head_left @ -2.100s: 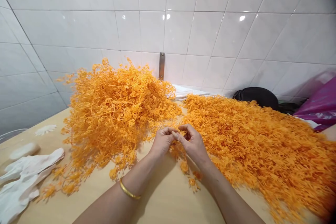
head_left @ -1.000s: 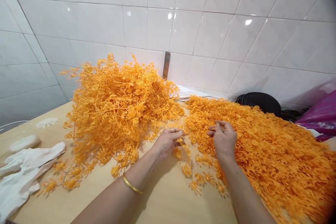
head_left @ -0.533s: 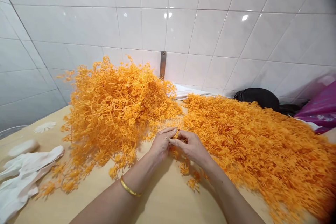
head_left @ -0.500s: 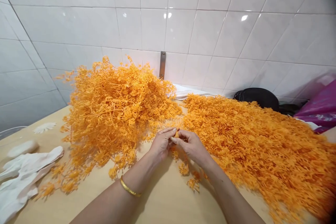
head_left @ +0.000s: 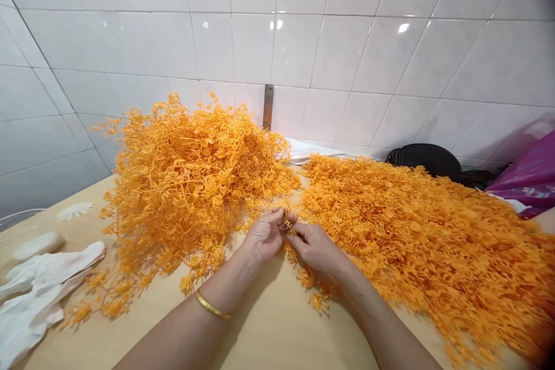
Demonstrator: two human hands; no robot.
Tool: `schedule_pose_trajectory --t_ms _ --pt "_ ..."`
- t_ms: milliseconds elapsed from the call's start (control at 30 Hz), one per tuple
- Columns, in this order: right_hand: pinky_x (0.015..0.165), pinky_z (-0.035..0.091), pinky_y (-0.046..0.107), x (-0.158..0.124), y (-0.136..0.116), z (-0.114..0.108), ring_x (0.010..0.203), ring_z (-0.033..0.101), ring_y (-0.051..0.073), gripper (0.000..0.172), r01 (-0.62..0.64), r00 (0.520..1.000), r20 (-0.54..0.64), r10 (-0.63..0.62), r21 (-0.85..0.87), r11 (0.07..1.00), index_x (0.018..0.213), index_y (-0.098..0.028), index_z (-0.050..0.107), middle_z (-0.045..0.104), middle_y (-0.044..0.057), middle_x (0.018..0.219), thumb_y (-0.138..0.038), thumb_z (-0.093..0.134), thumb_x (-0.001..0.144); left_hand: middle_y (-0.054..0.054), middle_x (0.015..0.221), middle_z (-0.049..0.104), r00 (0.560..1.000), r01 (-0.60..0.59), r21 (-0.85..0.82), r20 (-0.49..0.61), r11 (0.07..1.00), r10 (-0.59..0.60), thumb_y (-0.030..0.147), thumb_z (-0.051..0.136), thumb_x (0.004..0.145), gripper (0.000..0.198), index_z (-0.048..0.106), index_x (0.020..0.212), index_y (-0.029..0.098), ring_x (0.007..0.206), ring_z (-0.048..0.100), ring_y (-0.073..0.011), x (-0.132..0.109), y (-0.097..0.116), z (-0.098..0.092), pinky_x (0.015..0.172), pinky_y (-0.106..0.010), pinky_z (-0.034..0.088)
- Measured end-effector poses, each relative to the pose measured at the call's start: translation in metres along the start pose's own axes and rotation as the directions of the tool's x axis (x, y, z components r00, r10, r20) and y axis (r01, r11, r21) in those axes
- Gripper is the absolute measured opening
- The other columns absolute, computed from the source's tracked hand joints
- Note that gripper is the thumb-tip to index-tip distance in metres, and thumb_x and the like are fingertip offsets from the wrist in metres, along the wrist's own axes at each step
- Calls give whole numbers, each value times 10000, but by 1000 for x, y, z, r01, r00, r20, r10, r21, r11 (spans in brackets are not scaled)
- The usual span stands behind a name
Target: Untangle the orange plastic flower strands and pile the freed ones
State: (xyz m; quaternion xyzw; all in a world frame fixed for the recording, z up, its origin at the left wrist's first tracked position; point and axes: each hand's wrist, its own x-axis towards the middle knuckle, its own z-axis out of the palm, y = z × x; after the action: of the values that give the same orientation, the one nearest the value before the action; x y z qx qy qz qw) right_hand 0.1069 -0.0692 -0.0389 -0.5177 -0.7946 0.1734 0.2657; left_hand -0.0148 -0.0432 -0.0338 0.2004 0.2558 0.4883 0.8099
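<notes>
**Close work in a narrow gap**

The left hand (head_left: 265, 236), with a gold bangle (head_left: 211, 306) on its wrist, and the right hand (head_left: 316, 248) meet near the middle of the bench (head_left: 277, 341), their palms turned toward each other. Their fingers (head_left: 281, 217) are curled and pressed close, pinching a thin orange sprig (head_left: 287, 226) from either side. Much of the fingertip contact is hidden, but such fine stems seem to call for this tight hold, since a looser grip would likely lose them among the tangle.

A tall, tangled heap of orange sprigs (head_left: 186, 185) rises to the left of the hands, and a wide, flatter mat of orange sprigs (head_left: 425, 254) spreads to the right. The hands work in the narrow gap between them, apparently so that both masses stay within easy reach. A few loose sprigs (head_left: 318, 301) lie on the near bench, just below the right hand.

Further left lie a pair of white gloves (head_left: 41, 300) (unworn, as both hands are bare). At the far edge, a black pouch (head_left: 422, 162) and a magenta plastic bag (head_left: 529, 176) sit against the white tile wall (head_left: 303, 40), set back from the orange material.
</notes>
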Motion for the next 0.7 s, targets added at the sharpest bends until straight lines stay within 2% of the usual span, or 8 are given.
schedule_pose_trajectory --t_ms 100,200,333,433,533,567,633,700 --pt "479 263 201 0 1 -1 527 420 92 187 -8 1000 2 8 39 999 603 -167 453 500 -8 582 -190 356 761 -32 556 535 999 14 -90 -37 996 -17 160 464 744 100 530 692 106 571 538 -110 0 3 1 594 -223 430" --pt "506 278 205 1 0 -3 557 421 94 165 15 1000 16 -17 105 994 630 -173 461 491 -18 601 -176 355 757 7 479 462 999 15 -106 -49 994 -20 162 470 748 85 530 723 107 492 489 -83 -1 3 2 531 -190 415" --pt "517 268 206 2 -2 -12 544 353 82 174 33 984 157 -88 323 946 553 -169 398 384 -38 560 -170 389 727 53 403 338 997 29 -98 -64 995 -35 137 462 757 131 461 626 128 368 357 -38 1 1 3 403 -139 329" --pt "475 228 209 1 -5 -23 489 268 69 229 -56 947 299 -116 510 859 506 -167 329 273 -49 518 -199 435 706 85 381 237 997 67 -86 43 994 -64 122 466 757 182 407 585 139 314 220 -21 3 3 0 352 -128 255" --pt "451 226 215 -3 -11 -36 458 265 64 261 -122 913 369 -174 654 747 500 -168 334 271 -51 495 -262 459 709 100 382 144 983 82 -105 170 991 -64 145 454 773 224 386 560 141 311 151 -18 4 12 -5 390 -132 296" --pt "455 235 216 -5 -14 -41 460 279 65 262 -113 916 359 -180 660 742 508 -166 355 288 -49 493 -284 458 718 102 387 120 979 70 -119 199 990 -45 159 447 781 225 393 563 139 315 142 -19 4 16 -6 414 -138 318" --pt "461 242 217 -7 -16 -49 469 292 70 257 -65 962 253 -102 577 814 545 -164 403 306 -45 498 -325 444 742 103 396 98 975 24 -128 221 992 5 182 433 792 199 435 601 130 322 137 -19 3 24 -7 449 -149 343" --pt "462 237 223 -8 -12 -55 471 292 78 269 -70 997 -7 77 351 934 579 -166 435 309 -41 500 -356 407 768 106 397 98 974 -5 -95 224 995 26 213 423 798 173 486 667 118 323 135 -19 0 28 -7 466 -161 352"
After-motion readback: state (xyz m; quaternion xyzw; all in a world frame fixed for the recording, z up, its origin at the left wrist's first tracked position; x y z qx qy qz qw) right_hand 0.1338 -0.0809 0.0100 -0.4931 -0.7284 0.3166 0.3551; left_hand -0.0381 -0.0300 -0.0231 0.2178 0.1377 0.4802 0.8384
